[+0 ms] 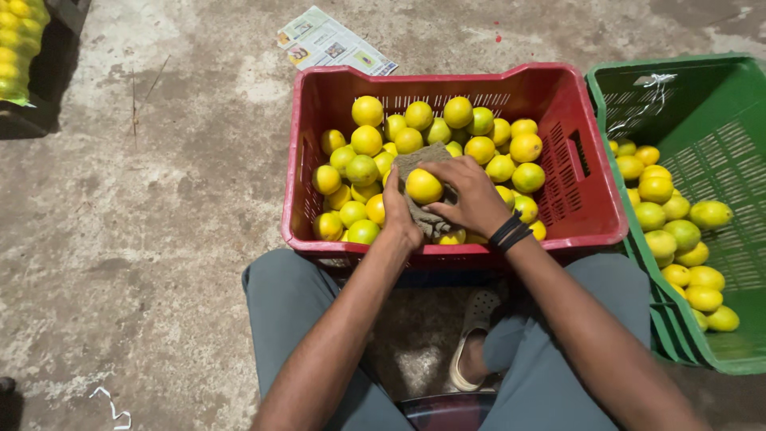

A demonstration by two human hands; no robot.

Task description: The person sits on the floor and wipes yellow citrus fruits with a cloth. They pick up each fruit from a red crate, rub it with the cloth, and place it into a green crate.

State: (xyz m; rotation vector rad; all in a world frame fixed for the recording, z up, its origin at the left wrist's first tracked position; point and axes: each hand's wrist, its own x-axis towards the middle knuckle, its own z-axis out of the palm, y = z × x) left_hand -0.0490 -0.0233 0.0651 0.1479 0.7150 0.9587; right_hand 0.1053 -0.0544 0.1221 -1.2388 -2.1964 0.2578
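At the far left edge a sack of yellow fruit [17,48] sits apart on the concrete floor [159,199], and a printed leaflet [331,41] lies on the floor beyond the crates.

The red crate [319,231] stands between the person's knees, roughly half full of yellow and greenish citrus. Over its near side both hands work together. The left hand [399,219] comes in from the left with its fingers curled under a brownish cloth [423,160] and the fruit [424,186] resting on it, so that it cups both from below. The right hand [471,195], with dark bands at the wrist, lies across the cloth and the fruit's right side, fingers closed over them. The fruit is thus held between the two hands, in the cloth, just above the heap in the red crate.

This looks like the wiping step: one fruit is being rubbed in the cloth. A next move would likely call for freeing that fruit from the cloth while one hand keeps the cloth.

To the right, touching the red crate, the green crate [718,104] holds a thinner layer of similar fruit along its left side.
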